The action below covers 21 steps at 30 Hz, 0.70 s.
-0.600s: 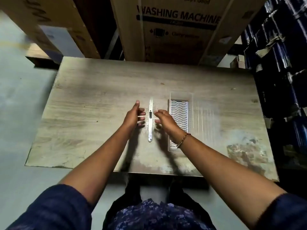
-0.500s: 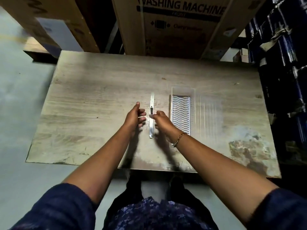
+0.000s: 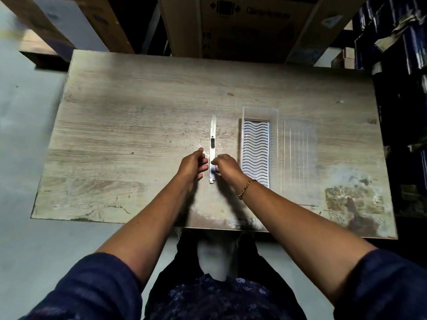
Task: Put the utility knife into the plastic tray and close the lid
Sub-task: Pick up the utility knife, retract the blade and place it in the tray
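Note:
A slim silver utility knife (image 3: 212, 135) with a black slider lies flat on the wooden table (image 3: 129, 135), pointing away from me. My left hand (image 3: 193, 165) and my right hand (image 3: 225, 166) flank its near end, fingertips touching its sides. To its right stands the clear plastic tray (image 3: 258, 113) with a white wavy insert, open. Its clear ribbed lid (image 3: 299, 155) lies flat further right.
Large cardboard boxes (image 3: 242, 26) stand behind the table. Dark blue stacked goods (image 3: 402, 54) line the right side. A worn patch (image 3: 353, 202) marks the table's near right corner. A bracelet (image 3: 246, 188) circles my right wrist.
Both hands have slid toward me along the knife, from its middle to its near end. The view has tilted downward. The knife stays on the table.

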### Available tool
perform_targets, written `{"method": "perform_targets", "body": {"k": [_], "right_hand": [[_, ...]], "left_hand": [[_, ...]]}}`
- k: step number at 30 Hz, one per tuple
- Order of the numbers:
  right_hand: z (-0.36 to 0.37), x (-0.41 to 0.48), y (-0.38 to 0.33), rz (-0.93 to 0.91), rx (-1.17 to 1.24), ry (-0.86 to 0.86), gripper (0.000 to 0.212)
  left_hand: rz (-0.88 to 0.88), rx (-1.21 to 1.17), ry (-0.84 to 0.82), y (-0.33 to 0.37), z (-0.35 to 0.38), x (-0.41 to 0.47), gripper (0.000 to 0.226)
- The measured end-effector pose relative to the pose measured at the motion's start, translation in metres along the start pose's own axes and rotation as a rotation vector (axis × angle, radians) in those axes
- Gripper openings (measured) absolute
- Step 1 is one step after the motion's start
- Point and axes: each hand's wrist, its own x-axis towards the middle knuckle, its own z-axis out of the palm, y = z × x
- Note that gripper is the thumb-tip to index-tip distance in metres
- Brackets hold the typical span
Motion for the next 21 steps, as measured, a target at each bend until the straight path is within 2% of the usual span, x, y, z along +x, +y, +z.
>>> {"method": "perform_targets", "body": {"k": [5, 13, 18, 21], "right_hand": [[0.0, -0.001, 0.001, -0.008, 0.051, -0.031, 0.008], [0.001, 0.0, 0.002, 0.016, 0.087, -0.038, 0.017], [0.0, 0.003, 0.004, 0.013, 0.106, -0.038, 0.002], [0.0, 0.005, 0.005, 0.02, 0.118, -0.038, 0.008]], "left_hand": [[0.05, 0.022, 0.034, -0.005, 0.008, 0.008, 0.019], [0.158, 0.272, 0.19, -0.011, 0.013, 0.022, 0.02], [0.178, 0.37, 0.232, -0.006, 0.018, 0.022, 0.02], [0.186, 0.474, 0.271, -0.004, 0.021, 0.021, 0.018]]}}
